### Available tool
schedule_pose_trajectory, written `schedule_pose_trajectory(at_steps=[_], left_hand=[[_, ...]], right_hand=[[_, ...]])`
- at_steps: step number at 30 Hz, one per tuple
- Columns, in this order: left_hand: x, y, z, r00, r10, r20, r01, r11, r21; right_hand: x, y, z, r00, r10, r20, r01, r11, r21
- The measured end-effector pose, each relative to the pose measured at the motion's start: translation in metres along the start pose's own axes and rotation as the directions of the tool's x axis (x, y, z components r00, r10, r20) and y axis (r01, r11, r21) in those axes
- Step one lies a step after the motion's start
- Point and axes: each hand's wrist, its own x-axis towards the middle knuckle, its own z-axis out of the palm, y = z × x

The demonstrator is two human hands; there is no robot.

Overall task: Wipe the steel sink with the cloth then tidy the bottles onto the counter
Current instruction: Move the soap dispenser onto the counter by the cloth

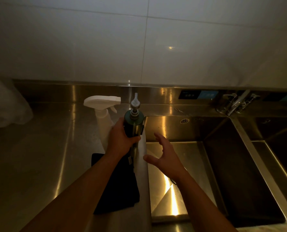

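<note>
the green pump bottle (133, 125) is standing upright in my left hand (121, 142), whose fingers are curling round its body just below the pump. i am holding it over the steel counter (38, 156), right at the left rim of the sink (240, 173). i cannot tell whether its base is touching the steel, since the hand is hiding it. my right hand (164, 155) is hovering just beside the bottle, over the sink's near ledge, with fingers spread and thumb out, gripping nothing. the white spray bottle (104, 114) is standing on the counter just behind and left of the green one, with its trigger head pointing right. the black cloth (121, 190) is lying flat on the counter along the sink's left rim, partly under my left forearm. the tap (235, 102) is sitting at the back, between the two basins.
</note>
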Motion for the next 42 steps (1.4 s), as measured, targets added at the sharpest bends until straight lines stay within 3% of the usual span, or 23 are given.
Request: schedule_pose_trajectory(at_steps=[21,42], left_hand=[[-0.016,0.000,0.005,0.998,0.003,0.060,-0.001,0.999,-0.035],[-0.021,0.000,0.010,1.000,-0.011,0.028,0.012,1.000,-0.020]], right_hand=[[0.005,0.006,0.010,0.999,-0.023,0.048,0.022,1.000,0.023],[0.004,0.014,0.000,0.998,-0.004,0.067,0.002,0.999,0.038]])
